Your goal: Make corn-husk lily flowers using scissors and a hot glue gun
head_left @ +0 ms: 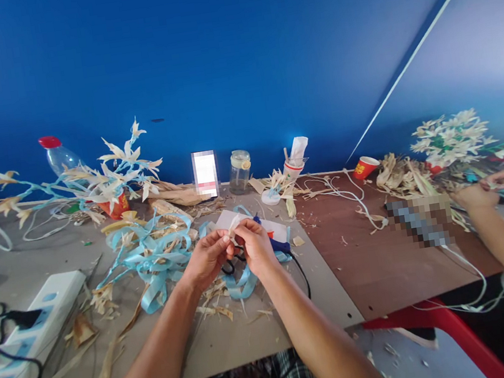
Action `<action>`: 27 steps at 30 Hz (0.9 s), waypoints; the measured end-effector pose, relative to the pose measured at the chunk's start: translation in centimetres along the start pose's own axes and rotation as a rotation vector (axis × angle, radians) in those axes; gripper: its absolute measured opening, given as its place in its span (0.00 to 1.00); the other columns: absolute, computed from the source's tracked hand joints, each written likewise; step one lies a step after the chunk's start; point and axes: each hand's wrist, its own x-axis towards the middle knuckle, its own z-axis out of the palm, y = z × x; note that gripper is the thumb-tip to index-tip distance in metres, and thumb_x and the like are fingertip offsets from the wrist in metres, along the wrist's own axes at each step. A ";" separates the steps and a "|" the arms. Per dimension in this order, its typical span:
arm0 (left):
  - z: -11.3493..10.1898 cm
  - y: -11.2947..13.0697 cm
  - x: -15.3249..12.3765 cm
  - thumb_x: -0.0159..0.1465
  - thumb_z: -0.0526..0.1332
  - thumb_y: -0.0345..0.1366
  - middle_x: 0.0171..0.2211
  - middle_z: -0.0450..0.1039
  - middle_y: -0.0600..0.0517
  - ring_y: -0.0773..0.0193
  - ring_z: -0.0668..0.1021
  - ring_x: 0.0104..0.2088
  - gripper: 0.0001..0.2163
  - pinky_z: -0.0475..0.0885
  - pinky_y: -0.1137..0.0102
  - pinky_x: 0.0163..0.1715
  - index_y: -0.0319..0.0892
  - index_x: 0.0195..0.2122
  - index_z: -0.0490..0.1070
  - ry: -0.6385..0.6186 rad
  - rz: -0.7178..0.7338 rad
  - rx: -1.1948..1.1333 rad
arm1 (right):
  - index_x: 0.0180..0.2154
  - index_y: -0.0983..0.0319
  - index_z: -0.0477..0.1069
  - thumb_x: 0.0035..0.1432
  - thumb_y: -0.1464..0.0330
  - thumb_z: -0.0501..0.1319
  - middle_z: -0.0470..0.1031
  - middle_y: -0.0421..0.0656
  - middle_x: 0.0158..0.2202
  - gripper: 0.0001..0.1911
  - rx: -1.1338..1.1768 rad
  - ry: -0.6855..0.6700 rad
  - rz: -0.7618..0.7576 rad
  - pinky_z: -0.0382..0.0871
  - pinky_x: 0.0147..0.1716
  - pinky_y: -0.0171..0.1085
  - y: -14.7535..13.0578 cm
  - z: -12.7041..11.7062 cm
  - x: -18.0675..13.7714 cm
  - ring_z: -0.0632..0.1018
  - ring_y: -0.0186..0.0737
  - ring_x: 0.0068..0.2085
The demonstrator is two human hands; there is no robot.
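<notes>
Over the middle of the table, my left hand (211,255) and my right hand (254,242) meet, both with fingers pinched on a small pale piece of corn husk (234,223). Its lower part is hidden by my fingertips. Just behind my right hand lies a blue glue gun (280,245) with a black cord, on a white card or box (225,218). Loops of light blue ribbon (149,264) lie in a heap left of my hands, and more ribbon curls under my right wrist.
A white power strip (38,341) stands at the left. Husk flowers in a red cup (115,206), a glass jar (240,172) and another red paper cup (365,167) line the back. Husk scraps litter the table (238,349). At the right, a co-worker's hands (493,187) hold something small.
</notes>
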 end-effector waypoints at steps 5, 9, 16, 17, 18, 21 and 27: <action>0.5 0.4 -0.3 0.53 0.67 0.37 0.16 0.67 0.56 0.74 0.67 0.18 0.09 0.70 0.70 0.35 0.37 0.28 0.71 0.027 -0.022 -0.047 | 0.20 0.62 0.65 0.40 0.67 0.63 0.61 0.33 0.15 0.08 0.043 0.007 -0.025 0.53 0.15 0.28 0.0 0.0 0.0 0.59 0.26 0.18; 0.4 0.2 -0.3 0.54 0.67 0.35 0.15 0.64 0.58 0.76 0.65 0.17 0.08 0.71 0.71 0.34 0.36 0.29 0.70 -0.003 -0.046 -0.142 | 0.18 0.62 0.64 0.38 0.69 0.63 0.63 0.34 0.16 0.08 0.092 -0.019 0.005 0.51 0.16 0.27 -0.1 0.0 0.0 0.60 0.26 0.19; 0.5 0.1 -0.3 0.54 0.66 0.33 0.15 0.62 0.59 0.76 0.63 0.16 0.08 0.71 0.70 0.33 0.37 0.31 0.69 -0.039 -0.062 -0.208 | 0.16 0.62 0.62 0.38 0.70 0.62 0.58 0.32 0.14 0.09 0.051 0.027 -0.021 0.47 0.16 0.27 -0.3 0.4 -0.3 0.57 0.26 0.19; 0.5 0.1 -0.4 0.54 0.66 0.33 0.15 0.62 0.59 0.76 0.64 0.16 0.08 0.72 0.70 0.33 0.37 0.31 0.69 -0.044 -0.061 -0.207 | 0.16 0.63 0.62 0.38 0.70 0.63 0.57 0.32 0.14 0.09 0.032 0.038 -0.038 0.47 0.15 0.27 -0.3 0.4 -0.4 0.56 0.26 0.19; 0.5 0.2 -0.4 0.54 0.66 0.33 0.14 0.63 0.59 0.76 0.64 0.16 0.08 0.72 0.69 0.33 0.37 0.31 0.69 -0.048 -0.060 -0.204 | 0.16 0.63 0.63 0.39 0.69 0.63 0.57 0.32 0.14 0.09 0.011 0.046 -0.056 0.48 0.15 0.27 -0.3 0.4 -0.4 0.56 0.25 0.19; 0.5 0.2 -0.4 0.55 0.66 0.34 0.14 0.63 0.58 0.76 0.64 0.16 0.08 0.71 0.70 0.34 0.36 0.31 0.70 -0.054 -0.056 -0.192 | 0.18 0.63 0.65 0.40 0.68 0.63 0.59 0.32 0.15 0.08 0.001 0.034 -0.063 0.50 0.15 0.26 -0.3 0.4 -0.6 0.58 0.25 0.19; 0.2 -0.1 -0.2 0.55 0.66 0.35 0.15 0.62 0.58 0.75 0.64 0.17 0.07 0.71 0.69 0.34 0.37 0.29 0.70 -0.033 -0.029 -0.176 | 0.19 0.63 0.68 0.37 0.70 0.64 0.68 0.35 0.18 0.06 0.133 -0.036 0.029 0.53 0.15 0.26 -0.6 0.4 -0.6 0.62 0.26 0.19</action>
